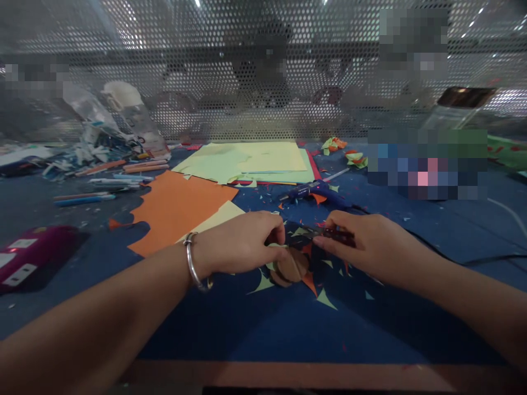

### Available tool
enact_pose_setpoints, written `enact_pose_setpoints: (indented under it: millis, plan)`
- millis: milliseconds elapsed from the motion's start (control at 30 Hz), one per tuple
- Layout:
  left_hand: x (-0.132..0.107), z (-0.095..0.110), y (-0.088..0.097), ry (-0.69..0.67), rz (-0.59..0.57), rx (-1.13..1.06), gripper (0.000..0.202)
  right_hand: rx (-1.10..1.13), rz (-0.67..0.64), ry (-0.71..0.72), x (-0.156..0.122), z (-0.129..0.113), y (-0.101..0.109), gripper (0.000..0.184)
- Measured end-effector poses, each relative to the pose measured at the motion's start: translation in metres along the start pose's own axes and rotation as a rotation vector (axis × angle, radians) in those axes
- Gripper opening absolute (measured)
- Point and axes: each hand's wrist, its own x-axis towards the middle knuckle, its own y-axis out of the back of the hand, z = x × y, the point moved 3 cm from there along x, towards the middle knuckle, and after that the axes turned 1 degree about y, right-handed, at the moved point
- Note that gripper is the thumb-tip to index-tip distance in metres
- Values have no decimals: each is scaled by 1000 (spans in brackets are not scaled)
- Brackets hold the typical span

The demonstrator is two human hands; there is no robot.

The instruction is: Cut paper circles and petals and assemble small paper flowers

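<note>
Entry, head view, logged from my remote station.

1. Left hand: fingers curled in, thumb and fingertips pinching the upper edge of a small brown rounded paper piece. A silver metal bangle sits on the wrist.
2. Right hand: closed around a dark slim tool whose tip points towards the left hand. It looks like scissors, but I cannot tell for certain.
3. The paper piece is between the two hands, near the middle of the table and closer to its near edge. It is just above the blue-covered table, and I cannot tell whether it touches the surface.
4. Small triangular paper scraps, pale green and orange: scattered around and below the paper piece.
5. Blue hot-glue gun: lying on its side beyond the hands, towards the far edge, with a black cord trailing towards the right edge.
6. Large orange paper sheet, one side cut in a jagged line: left of centre, just beyond the left hand.
7. Stack of pale green and yellow paper sheets: at the far edge, centre.
8. Loose pencils and pens: far-left area.
9. Glossy purple object: at the left edge.
10. Crumpled orange and green paper bits: far edge, right of the stack.
11. Perforated metal screen: standing along the far edge.
</note>
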Motion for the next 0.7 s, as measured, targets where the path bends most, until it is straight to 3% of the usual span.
enact_pose_setpoints:
  millis: [200,400,500,567,700]
  plan:
    - [9,-18,4,-74,148,-192,10,-209,10,-61,5,6,1,39]
    - [7,-30,17,-3,287,5,9,-405,-15,-68,3,8,4,43]
    - [-2,-42,41,140,421,228,14,-467,-28,-87,1,7,5,44]
    - [-12,-61,66,220,513,300,19,-494,9,-72,-1,6,5,43]
    - [-39,-124,117,425,875,241,18,-520,286,114,-10,-3,6,37]
